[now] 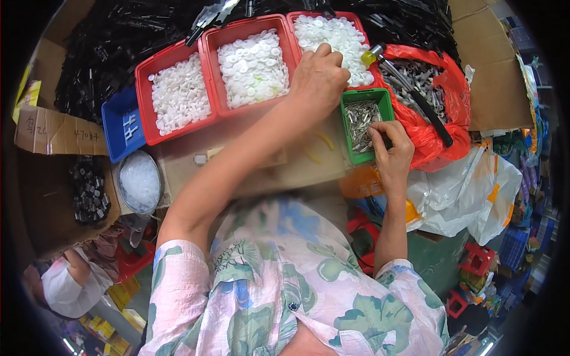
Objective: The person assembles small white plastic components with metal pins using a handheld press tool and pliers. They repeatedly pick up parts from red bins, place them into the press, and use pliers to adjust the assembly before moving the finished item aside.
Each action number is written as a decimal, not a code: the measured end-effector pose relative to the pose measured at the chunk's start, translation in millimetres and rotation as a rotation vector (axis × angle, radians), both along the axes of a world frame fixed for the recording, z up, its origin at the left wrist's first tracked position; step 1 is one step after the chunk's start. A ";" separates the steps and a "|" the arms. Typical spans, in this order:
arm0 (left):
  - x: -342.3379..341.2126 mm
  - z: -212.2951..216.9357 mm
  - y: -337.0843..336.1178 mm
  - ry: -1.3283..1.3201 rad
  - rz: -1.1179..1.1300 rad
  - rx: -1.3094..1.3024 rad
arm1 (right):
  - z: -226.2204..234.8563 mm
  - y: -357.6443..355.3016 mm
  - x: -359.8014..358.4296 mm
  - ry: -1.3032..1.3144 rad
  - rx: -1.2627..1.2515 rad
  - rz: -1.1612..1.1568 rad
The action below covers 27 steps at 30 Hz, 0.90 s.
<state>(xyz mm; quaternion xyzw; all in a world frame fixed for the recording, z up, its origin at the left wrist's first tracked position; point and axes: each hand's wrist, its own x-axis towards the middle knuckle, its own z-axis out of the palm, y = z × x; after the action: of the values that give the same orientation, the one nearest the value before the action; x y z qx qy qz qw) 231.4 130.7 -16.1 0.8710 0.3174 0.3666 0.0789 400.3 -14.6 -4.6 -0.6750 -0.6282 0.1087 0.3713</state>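
Observation:
My left hand (pixel 320 80) reaches across to the right-hand red bin (pixel 291 35), its fingers curled down at the small white plastic discs (pixel 332 37) there. What those fingers hold, if anything, is hidden. My right hand (pixel 393 151) is at the green bin (pixel 387 102), which contains thin metal pins (pixel 361 121). Thumb and fingertips come together in a pinch over the pins; whatever is between them is too small to make out. Two more red bins stand to the left, holding white discs (pixel 252 68) and smaller white pieces (pixel 181 95).
Black plastic parts (pixel 136 35) are heaped behind the bins. A hammer-like tool with a black handle (pixel 430 118) lies across a red bag (pixel 457 89) of grey metal parts. At left are a blue bin (pixel 122 107), a bowl of clear pieces (pixel 140 181) and a cardboard box (pixel 59 133).

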 end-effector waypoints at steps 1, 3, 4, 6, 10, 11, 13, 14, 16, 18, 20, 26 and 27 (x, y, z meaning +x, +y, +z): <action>-0.2 0.6 -1.0 -0.025 -0.003 -0.010 | 1.3 0.2 -0.7 0.035 0.013 -0.009; -7.0 2.7 -4.8 -0.123 -0.023 -0.105 | 5.3 1.8 -4.6 0.105 0.040 -0.023; -15.2 7.9 -9.7 -0.195 -0.039 -0.192 | 7.7 3.6 -8.0 0.177 0.059 -0.015; -29.8 23.3 -26.3 -0.444 -0.055 -0.629 | 12.0 7.1 -19.0 0.321 0.097 0.002; -65.8 48.6 -60.2 -0.866 -0.090 -1.564 | 19.7 13.9 -58.2 0.582 0.177 0.130; -72.6 41.7 -66.1 -0.966 -0.176 -1.658 | 21.1 15.8 -67.6 0.583 0.202 0.157; -80.8 39.0 -81.8 -1.122 -0.200 -1.777 | 22.4 18.9 -81.0 0.556 0.236 0.200; -83.6 34.9 -87.2 -1.197 -0.227 -1.796 | 23.0 20.1 -86.8 0.521 0.246 0.209; -88.8 19.5 -95.2 -1.346 -0.291 -1.828 | 24.7 21.3 -97.4 0.449 0.269 0.227; -94.8 15.1 -99.9 -1.394 -0.365 -1.842 | 25.0 20.7 -106.0 0.410 0.306 0.264; -96.5 16.9 -106.0 -1.441 -0.345 -1.868 | 26.9 19.3 -109.7 0.362 0.340 0.285; -100.9 17.4 -112.6 -1.530 -0.273 -1.960 | 32.2 16.4 -112.5 0.243 0.415 0.311; -101.3 17.0 -112.7 -1.531 -0.286 -1.958 | 32.3 15.9 -111.7 0.232 0.415 0.318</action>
<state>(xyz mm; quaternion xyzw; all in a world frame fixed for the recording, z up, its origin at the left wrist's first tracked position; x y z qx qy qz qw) 130.1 18.1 0.9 0.0367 0.2319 0.3769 0.8960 288.6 1.3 27.7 -0.4606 -0.6883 0.1115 0.5492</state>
